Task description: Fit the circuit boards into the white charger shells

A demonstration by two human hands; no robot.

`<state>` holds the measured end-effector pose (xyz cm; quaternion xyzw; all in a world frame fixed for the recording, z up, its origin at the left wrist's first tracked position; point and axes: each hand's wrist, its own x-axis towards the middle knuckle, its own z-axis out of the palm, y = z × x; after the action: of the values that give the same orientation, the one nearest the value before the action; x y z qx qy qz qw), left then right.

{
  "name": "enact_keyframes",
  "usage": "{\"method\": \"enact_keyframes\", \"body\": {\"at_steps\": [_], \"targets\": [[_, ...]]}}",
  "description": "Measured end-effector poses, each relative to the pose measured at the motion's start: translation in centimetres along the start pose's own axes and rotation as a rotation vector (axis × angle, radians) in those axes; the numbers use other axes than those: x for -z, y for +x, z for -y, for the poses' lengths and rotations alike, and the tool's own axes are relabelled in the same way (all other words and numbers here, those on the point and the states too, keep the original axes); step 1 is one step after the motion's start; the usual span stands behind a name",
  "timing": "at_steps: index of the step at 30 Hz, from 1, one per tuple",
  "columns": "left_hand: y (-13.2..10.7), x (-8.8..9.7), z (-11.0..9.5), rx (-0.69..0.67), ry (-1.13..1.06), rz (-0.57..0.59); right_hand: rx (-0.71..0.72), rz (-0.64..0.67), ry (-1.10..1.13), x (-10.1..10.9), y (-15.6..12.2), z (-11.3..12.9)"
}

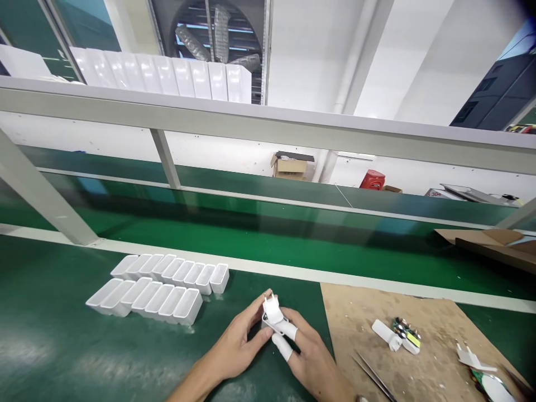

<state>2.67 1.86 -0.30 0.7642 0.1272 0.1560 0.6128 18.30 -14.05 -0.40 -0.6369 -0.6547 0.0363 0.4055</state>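
Note:
Both of my hands meet over the green bench at the lower middle. They hold a white plug charger (273,310), its two metal pins pointing up and its pin cap tilted over the open mouth of the housing. My left hand (234,343) grips the housing with thumb and fingers. White finger cots cover two digits of my right hand (312,354), which presses on the charger's other side. To the left, two rows of open white housings (167,301) stand on the bench.
On the right lies a brown board (355,318) with tweezers (374,377), charger parts with circuit boards (402,336), and another plug piece (473,357). A green belt (259,226) runs behind, under a grey frame rail (293,125). A cardboard box (498,245) sits at far right.

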Motion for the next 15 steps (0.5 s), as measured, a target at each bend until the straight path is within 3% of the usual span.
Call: {"method": "enact_keyframes", "body": {"at_steps": [6, 8, 13, 15], "targets": [[-0.8, -0.6, -0.7, 0.002, 0.190, -0.029, 0.157, -0.160, -0.123, -0.8, -0.5, -1.3], [-0.9, -0.7, -0.5, -0.047, 0.237, -0.045, 0.145, -0.179, -0.095, -0.6, -0.5, -1.3], [-0.8, -1.1, 0.2, -0.094, 0.281, -0.050, 0.024, -0.061, -0.001, -0.3, 0.0, -1.0], [-0.8, -1.2, 0.3, -0.075, 0.280, -0.061, 0.029, -0.116, -0.001, -0.7, 0.0, -1.2]]}}
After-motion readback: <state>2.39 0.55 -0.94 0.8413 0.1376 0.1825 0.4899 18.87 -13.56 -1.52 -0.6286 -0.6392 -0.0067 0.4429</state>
